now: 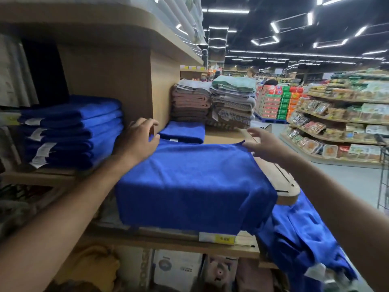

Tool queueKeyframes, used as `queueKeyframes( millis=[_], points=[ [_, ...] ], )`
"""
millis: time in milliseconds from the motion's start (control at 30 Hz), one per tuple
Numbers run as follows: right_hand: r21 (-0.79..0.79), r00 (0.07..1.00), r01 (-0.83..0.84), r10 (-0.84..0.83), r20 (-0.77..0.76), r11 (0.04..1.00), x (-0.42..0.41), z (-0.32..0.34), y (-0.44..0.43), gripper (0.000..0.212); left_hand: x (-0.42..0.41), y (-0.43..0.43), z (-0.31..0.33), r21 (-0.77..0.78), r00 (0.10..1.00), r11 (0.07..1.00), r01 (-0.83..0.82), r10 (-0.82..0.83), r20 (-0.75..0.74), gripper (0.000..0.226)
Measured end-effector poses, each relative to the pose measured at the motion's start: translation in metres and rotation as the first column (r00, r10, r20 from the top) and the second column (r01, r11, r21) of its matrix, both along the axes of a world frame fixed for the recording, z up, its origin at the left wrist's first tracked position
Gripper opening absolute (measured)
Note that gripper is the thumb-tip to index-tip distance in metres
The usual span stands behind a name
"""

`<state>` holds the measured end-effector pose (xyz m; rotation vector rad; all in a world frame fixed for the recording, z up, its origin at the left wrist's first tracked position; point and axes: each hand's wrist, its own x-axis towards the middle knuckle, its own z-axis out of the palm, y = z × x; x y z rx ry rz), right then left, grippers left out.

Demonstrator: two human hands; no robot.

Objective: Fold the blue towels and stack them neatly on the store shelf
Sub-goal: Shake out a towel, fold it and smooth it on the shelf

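A blue towel (193, 182) lies spread over the wooden shelf (223, 135), its front part hanging over the edge. My left hand (139, 140) rests at the towel's far left corner with fingers loosely curled. My right hand (263, 142) touches the far right corner with fingers extended. One folded blue towel (183, 131) lies just behind. A stack of folded blue towels (71, 131) with white tags fills the compartment to the left. More loose blue towels (301, 239) hang at the lower right.
A wooden divider (160, 85) separates the two compartments. Stacks of brown and grey towels (212, 104) stand at the back of the shelf. A price tag (216, 237) is on the shelf edge. Boxed goods sit below. An aisle with food shelves (336, 123) opens on the right.
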<state>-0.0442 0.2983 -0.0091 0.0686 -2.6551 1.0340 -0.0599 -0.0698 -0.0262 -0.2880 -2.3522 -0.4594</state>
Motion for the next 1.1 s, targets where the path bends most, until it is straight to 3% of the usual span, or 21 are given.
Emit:
queueKeyframes(
  millis=[100, 200, 300, 400, 467, 567, 667, 800, 967, 1100],
  points=[
    [-0.028, 0.944, -0.066, 0.053, -0.325, 0.997, 0.069, -0.014, 0.005, 0.031, 0.080, -0.011, -0.026, 0.219, 0.944, 0.949, 0.227, -0.160, -0.288, 0.018],
    [-0.178, 0.877, -0.118, 0.019, -0.481, 0.977, 0.146, -0.054, 0.001, 0.010, 0.145, -0.020, -0.091, 0.536, 0.949, 0.788, 0.304, -0.203, -0.240, 0.012],
    [-0.279, 0.897, -0.148, 0.010, -0.441, 0.949, 0.191, -0.105, -0.009, 0.007, 0.171, -0.017, -0.160, 0.801, 0.967, 0.575, 0.164, -0.254, -0.015, 0.019],
    [-0.351, 0.944, -0.081, -0.041, -0.327, 0.933, 0.203, -0.150, -0.026, 0.012, 0.176, -0.011, -0.201, 0.926, 0.937, 0.362, -0.102, -0.277, 0.211, 0.022],
    [-0.382, 0.958, -0.044, -0.069, -0.277, 0.923, 0.203, -0.172, -0.036, 0.017, 0.177, -0.007, -0.212, 0.957, 0.911, 0.219, -0.189, -0.326, 0.254, 0.010],
    [-0.449, 0.964, -0.007, -0.113, -0.239, 0.893, 0.199, -0.187, -0.047, 0.024, 0.169, -0.002, -0.214, 0.971, 0.883, 0.041, -0.236, -0.408, 0.232, 0.047],
    [-0.553, 0.957, 0.015, -0.172, -0.234, 0.833, 0.192, -0.187, -0.052, 0.023, 0.161, 0.001, -0.206, 0.974, 0.836, -0.027, -0.227, -0.518, 0.180, 0.049],
    [-0.559, 0.956, -0.005, -0.159, -0.244, 0.829, 0.187, -0.185, -0.054, 0.010, 0.154, 0.002, -0.203, 0.964, 0.847, -0.117, -0.239, -0.511, 0.148, 0.039],
    [-0.549, 0.957, -0.013, -0.148, -0.248, 0.835, 0.189, -0.191, -0.044, 0.013, 0.159, -0.007, -0.205, 0.989, 0.907, -0.101, -0.106, -0.417, 0.054, 0.027],
    [-0.567, 0.955, -0.019, -0.154, -0.255, 0.824, 0.191, -0.193, -0.035, 0.019, 0.152, -0.013, -0.201, 0.974, 0.883, -0.167, -0.153, -0.465, 0.059, 0.015]
  ],
)
